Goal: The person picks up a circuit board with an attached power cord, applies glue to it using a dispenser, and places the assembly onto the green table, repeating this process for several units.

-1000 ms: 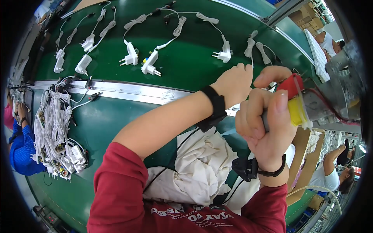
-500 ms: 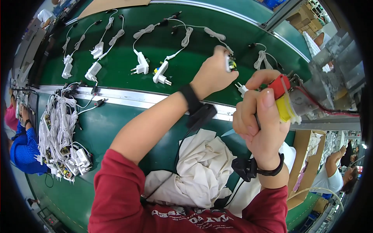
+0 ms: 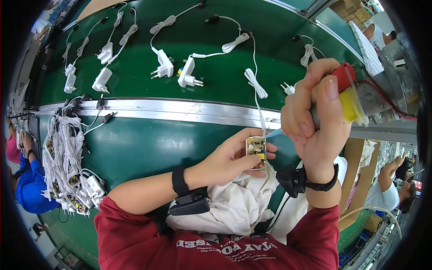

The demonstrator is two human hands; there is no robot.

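In front of me my left hand is closed round an open white power adapter, thumb across it, circuit board facing up. Its white cable runs away from me over the metal rail to a tied bundle. My right hand is wrapped round a grey glue dispenser with a red block and yellow tape on it. A light-blue tapered nozzle points out below that hand, its tip at the adapter's upper right corner. Whether they touch I cannot tell.
Several white adapters with cables, one of them, lie on the green belt beyond the metal rail. A cable heap sits at left, white cloth near my lap, a cardboard box at right. Other people work on both sides.
My left hand has come back from the belt toward me, bringing the adapter over the near table. The right hand and glue dispenser have shifted slightly right.
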